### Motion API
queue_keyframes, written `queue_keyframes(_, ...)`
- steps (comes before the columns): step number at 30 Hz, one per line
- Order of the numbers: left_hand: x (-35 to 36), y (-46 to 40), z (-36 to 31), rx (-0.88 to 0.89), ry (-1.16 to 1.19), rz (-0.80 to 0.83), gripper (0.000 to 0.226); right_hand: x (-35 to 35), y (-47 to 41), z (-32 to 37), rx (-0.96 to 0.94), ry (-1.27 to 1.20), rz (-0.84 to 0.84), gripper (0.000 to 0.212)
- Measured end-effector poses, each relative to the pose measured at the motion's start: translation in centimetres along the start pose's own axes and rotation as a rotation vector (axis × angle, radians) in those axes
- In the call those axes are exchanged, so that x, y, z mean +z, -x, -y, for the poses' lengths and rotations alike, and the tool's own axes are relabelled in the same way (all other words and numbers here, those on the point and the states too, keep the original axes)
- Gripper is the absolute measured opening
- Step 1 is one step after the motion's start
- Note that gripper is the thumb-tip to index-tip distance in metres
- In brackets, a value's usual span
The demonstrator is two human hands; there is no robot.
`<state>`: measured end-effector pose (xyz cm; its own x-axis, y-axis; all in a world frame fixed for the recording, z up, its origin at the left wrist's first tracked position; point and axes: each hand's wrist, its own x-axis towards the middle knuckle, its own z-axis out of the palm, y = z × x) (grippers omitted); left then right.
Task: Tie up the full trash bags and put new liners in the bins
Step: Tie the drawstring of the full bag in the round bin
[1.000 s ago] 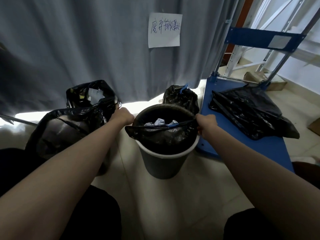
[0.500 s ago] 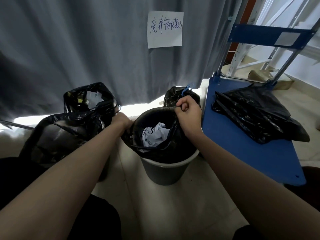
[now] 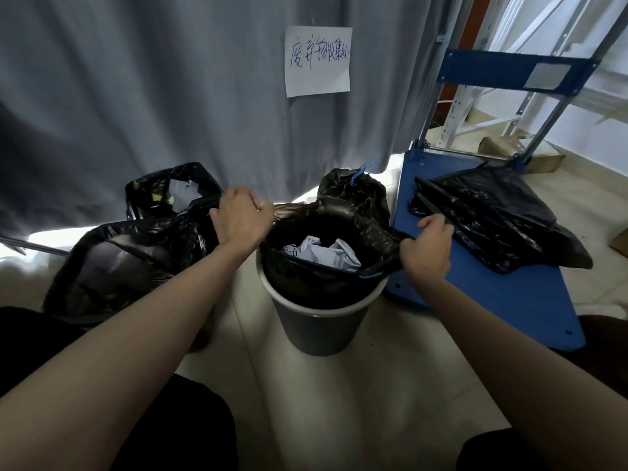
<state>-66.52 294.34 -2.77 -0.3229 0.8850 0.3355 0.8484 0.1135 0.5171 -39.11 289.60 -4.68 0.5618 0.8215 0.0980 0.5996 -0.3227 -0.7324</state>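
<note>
**Bin liner held at two edges, centre of frame**

Left hand (image 3: 242, 222), centre-left: fingers curled round a stretched edge of the black liner (image 3: 326, 283), pulled taut toward the upper left; right hand (image 3: 429, 248), centre-right: fingers and thumb closed on the opposite edge of the same liner, drawn toward the right; both forearms entered from the lower corners.

Liner: seated in the grey bin (image 3: 319, 326) with pale rim, centre of frame, on the tiled floor; mouth stretched wide between the hands; crumpled white paper (image 3: 323, 251) lay inside.

Tied black bag (image 3: 353, 192) with a blue drawstring stood just behind the bin; two further black-lined bins, a large one (image 3: 136, 260) and a smaller one (image 3: 166, 192), stood at left, the near one touching the left forearm's side.

Blue platform cart (image 3: 503, 297), right of frame, carried flat black bags (image 3: 492, 212); grey curtain (image 3: 136, 79) across the upper frame bore a handwritten paper sign (image 3: 317, 61).
</note>
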Motion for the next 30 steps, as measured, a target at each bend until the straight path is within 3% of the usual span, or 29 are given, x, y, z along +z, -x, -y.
queue_keyframes(3, 0.5, -1.1, -0.3, -0.013, -0.07, 0.17, 0.027, 0.5, 0.1, -0.3, -0.035, 0.097, 0.129, 0.034)
queue_keyframes(7, 1.5, -3.6, -1.6, 0.044, -0.222, 0.428, 0.035, 1.6, -0.2, 2.4, -0.105, 0.048, 0.206, 0.036)
queue_keyframes(10, 2.4, -5.0, -2.7, 0.045, -0.243, 0.6, 0.043, 2.6, -1.9, 4.7, -0.044, 0.052, 0.321, 0.042)
queue_keyframes(14, 3.3, -6.6, -3.8, 0.051, -0.283, 0.629, 0.04, 2.8, -5.1, 6.4, 0.079, 0.129, 0.475, 0.039)
queue_keyframes(19, 2.8, -8.4, -6.3, 0.086, -0.366, 0.8, 0.033, 2.2, -7.1, 7.9, 0.089, 0.13, 0.704, 0.028)
queue_keyframes(23, 1.3, -9.8, -7.0, 0.14, -0.507, 0.885, 0.02, 1.1, -8.0, 10.4, -0.074, 0.298, 0.716, 0.007)
queue_keyframes(27, 0.7, -9.6, -6.8, 0.213, -0.645, 0.929, 0.019, -0.9, -8.8, 11.6, -0.261, 0.566, 0.691, 0.024)
queue_keyframes(30, 0.4, -9.4, -6.4, 0.21, -0.691, 0.96, 0.021, -2.0, -8.7, 10.7, -0.295, 0.739, 0.722, 0.021)
